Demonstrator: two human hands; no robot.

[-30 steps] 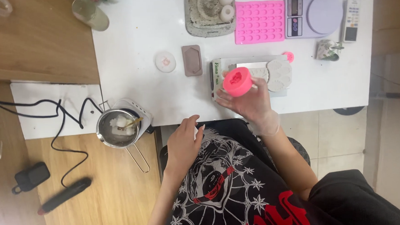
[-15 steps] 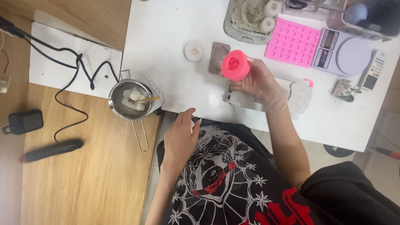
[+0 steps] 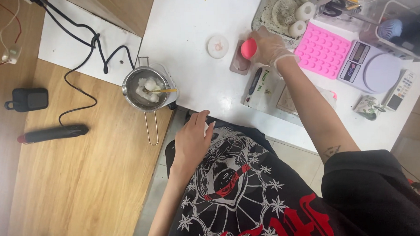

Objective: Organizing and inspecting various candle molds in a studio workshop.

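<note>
The left hand (image 3: 192,139) rests with fingers loosely together at the white worktop (image 3: 192,21) edge, holding nothing, while farther off the gloved right hand (image 3: 269,47) is clamped on a pink cup (image 3: 248,48) above a small brown mould (image 3: 239,63)

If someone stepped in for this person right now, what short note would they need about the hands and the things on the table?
Right hand: gloved, gripping the pink cup, held over the small brown mould on the white table.
Left hand: empty, resting at the table edge.
Metal pot: on its heater, white lumps inside and a stick across it.
Pink mould tray and scale lie to the right.
</note>
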